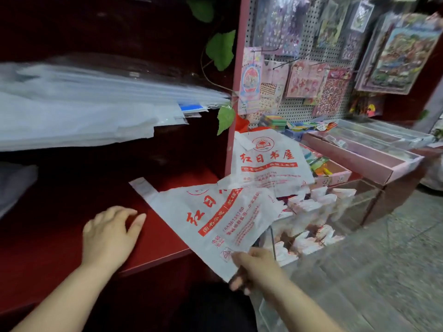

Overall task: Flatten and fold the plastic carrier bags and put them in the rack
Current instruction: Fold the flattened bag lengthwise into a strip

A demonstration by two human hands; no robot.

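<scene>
Carrier bag (215,216), white with red print: spread crookedly across the right front corner of the red shelf (60,212), one handle strip reaching back onto the shelf board, lower end hanging past the shelf's front edge.

Right hand (254,267): off the shelf's right front corner, thumb on top and fingers curled beneath, gripping the lower edge of that bag.

Left hand (110,236): palm down on the shelf board, left of the bag and apart from it, fingers loosely spread, nothing in its grasp.

Second carrier bag (268,161), same print: lying open and unfolded just right of the shelf's red upright.

Clear rack (354,204): right of the shelf, below the second bag, holding folded bags (309,207) standing in rows.

Stack of clear plastic sleeves (84,111): on the board above the shelf.

Green leaves (221,50): hanging along the shelf's upright.

Pegboard (299,109) with sticker packs: right of the upright.

Pink trays (359,159): farther right, beyond the rack.
</scene>
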